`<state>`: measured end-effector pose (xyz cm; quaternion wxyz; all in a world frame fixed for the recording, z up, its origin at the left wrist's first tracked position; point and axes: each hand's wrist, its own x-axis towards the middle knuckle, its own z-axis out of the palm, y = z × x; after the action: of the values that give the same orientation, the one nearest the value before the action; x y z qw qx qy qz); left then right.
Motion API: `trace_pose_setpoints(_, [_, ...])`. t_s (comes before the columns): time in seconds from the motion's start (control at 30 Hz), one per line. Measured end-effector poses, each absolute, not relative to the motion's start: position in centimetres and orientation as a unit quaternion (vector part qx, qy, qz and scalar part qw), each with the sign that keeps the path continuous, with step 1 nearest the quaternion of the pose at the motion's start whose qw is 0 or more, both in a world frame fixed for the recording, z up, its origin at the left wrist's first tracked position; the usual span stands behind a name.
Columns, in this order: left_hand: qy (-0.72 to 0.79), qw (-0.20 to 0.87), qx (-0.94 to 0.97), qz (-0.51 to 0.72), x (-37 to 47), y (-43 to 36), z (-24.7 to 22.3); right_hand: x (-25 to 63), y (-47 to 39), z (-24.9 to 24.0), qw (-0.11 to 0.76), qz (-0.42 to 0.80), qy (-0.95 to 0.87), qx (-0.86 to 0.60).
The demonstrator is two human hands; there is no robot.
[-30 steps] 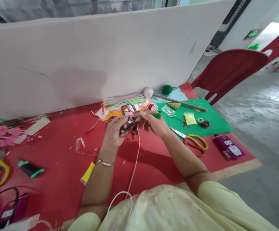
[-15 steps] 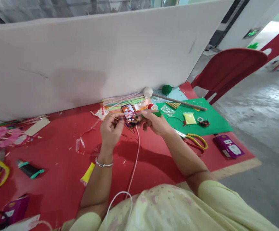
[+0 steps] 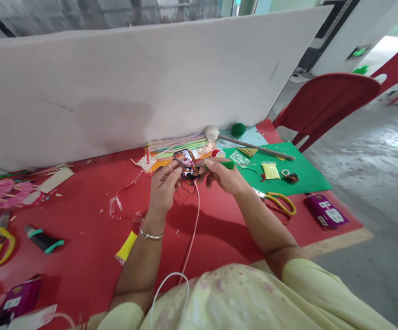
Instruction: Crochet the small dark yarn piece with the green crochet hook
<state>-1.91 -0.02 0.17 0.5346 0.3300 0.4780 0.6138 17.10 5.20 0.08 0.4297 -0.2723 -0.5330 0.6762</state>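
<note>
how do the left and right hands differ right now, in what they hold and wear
The left hand has a silver bracelet at its wrist; the right hand has none.
The right hand grips a green-handled tool; the left hand pinches what looks like dark thread.
Both are bare and close to the phone.

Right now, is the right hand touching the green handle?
Touching. In the head view, the right hand grips the green handle, whose end sticks out past the thumb.
</note>
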Motion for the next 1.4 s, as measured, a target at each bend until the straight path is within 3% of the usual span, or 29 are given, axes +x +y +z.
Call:
trace_pose_setpoints(0.27, [0.395, 0.578, 0.278, 0.658, -0.5, 0.0, 0.1, 16.8, 4.8, -0.1, 0.414, 0.677, -0.55, -0.261])
trace_pose_setpoints(0.57, [0.384, 0.546, 0.309, 0.678, -0.4, 0.1, 0.0, 16.7, 5.0, -0.8, 0.412, 0.685, -0.542, -0.258])
trace_pose_setpoints(0.77, [0.385, 0.42, 0.364, 0.737, -2.0, 0.6, -0.6, 16.9, 4.8, -0.4, 0.41, 0.683, -0.55, -0.253])
trace_pose_setpoints(0.9, [0.284, 0.584, 0.368, 0.666, -3.5, 0.3, 0.1, 16.9, 4.7, -0.1, 0.413, 0.662, -0.564, -0.272])
trace_pose_setpoints(1.0, [0.29, 0.593, 0.377, 0.65, -5.1, 0.4, 0.5, 17.3, 4.7, 0.2, 0.417, 0.643, -0.576, -0.286])
trace_pose_setpoints(1.1, [0.44, 0.484, 0.463, 0.598, -7.6, 0.7, 0.2, 18.3, 4.9, 0.6, 0.425, 0.614, -0.59, -0.308])
trace_pose_setpoints(1.23, [0.628, 0.329, 0.582, 0.398, -11.2, 0.6, -0.4, 19.5, 5.4, 0.8, 0.455, 0.57, -0.591, -0.345])
trace_pose_setpoints(1.33, [0.738, 0.113, 0.609, 0.269, -12.1, 0.4, -0.6, 19.9, 5.8, 0.6, 0.5, 0.54, -0.565, -0.372])
trace_pose_setpoints(1.4, [0.753, -0.006, 0.61, 0.247, -11.8, 0.2, -0.4, 19.8, 5.9, 0.5, 0.517, 0.529, -0.554, -0.381])
